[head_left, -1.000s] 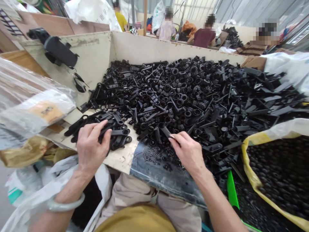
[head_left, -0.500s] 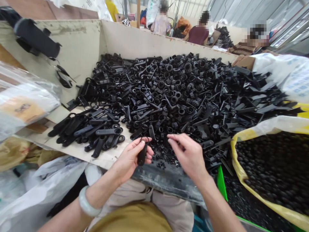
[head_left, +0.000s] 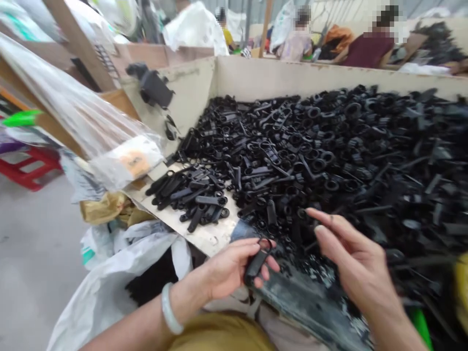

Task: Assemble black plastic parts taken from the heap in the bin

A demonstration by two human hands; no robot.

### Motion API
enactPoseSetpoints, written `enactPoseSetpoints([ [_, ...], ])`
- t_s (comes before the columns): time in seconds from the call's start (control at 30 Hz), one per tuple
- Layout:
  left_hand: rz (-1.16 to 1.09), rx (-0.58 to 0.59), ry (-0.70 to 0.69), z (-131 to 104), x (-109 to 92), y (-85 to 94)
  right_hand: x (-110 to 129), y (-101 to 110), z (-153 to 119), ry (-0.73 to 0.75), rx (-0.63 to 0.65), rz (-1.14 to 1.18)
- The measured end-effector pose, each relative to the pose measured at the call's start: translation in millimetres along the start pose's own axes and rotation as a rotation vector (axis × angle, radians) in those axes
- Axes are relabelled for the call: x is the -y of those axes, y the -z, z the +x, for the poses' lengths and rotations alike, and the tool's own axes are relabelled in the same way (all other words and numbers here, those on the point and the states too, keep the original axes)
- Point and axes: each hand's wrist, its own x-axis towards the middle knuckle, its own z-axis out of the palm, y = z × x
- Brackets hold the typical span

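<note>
My left hand [head_left: 234, 265] is closed around a black plastic part with a flat handle [head_left: 255, 267] and an open ring at its upper end. The ring stands up past my thumb and fingertips. Over the near edge of the large heap of black plastic parts [head_left: 278, 161], my right hand [head_left: 356, 256] has its index finger stretched out and its thumb apart from it. Its index fingertip is beside a small black ring-shaped piece [head_left: 302, 213]; whether it touches is unclear. The other fingers of that hand are partly hidden.
Handled black parts [head_left: 197, 195] lie in a smaller group on the board at left. A pale bin wall [head_left: 256, 75] runs behind the heap. Small bits [head_left: 318, 268] lie near the front edge. A white sack [head_left: 95, 297] stands lower left. People sit beyond the wall.
The view has swung left, so the heap and both hands appear further right. My left hand still holds the black part, now more tilted. My right hand's thumb and index finger look wider apart.
</note>
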Motion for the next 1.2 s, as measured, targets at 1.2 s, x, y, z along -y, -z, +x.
enactPoseSetpoints([
  [1.2,0.428,0.053,0.03,-21,41,-22.4,20,-18,-106,0.212,0.075,-0.145],
])
